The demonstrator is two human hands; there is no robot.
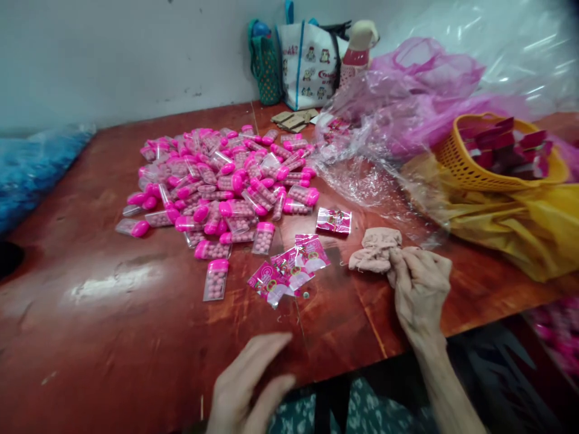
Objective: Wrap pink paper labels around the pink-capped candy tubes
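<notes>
My right hand [418,289] is at the right of the table, its thumb and fingers pinched on the edge of a crumpled beige cloth [376,248]. My left hand [251,386] hovers at the near edge, slightly blurred, thumb and fingers apart and nothing between them. Ahead of it lie a few overlapping pink printed wrappers [289,268]. A small stack of folded pink wrappers [333,221] sits just beyond the cloth. Farther back spreads a large heap of clear containers with pink caps [217,181], filled with pink balls. One such container [216,280] lies apart in front.
A yellow basket [479,172] of dark pink packets stands at right on yellow plastic. Clear and pink plastic bags [407,96] bulge behind it. A white tote bag [310,66] and a green bottle bag [266,69] stand against the wall. Blue bagged items [36,169] are at left.
</notes>
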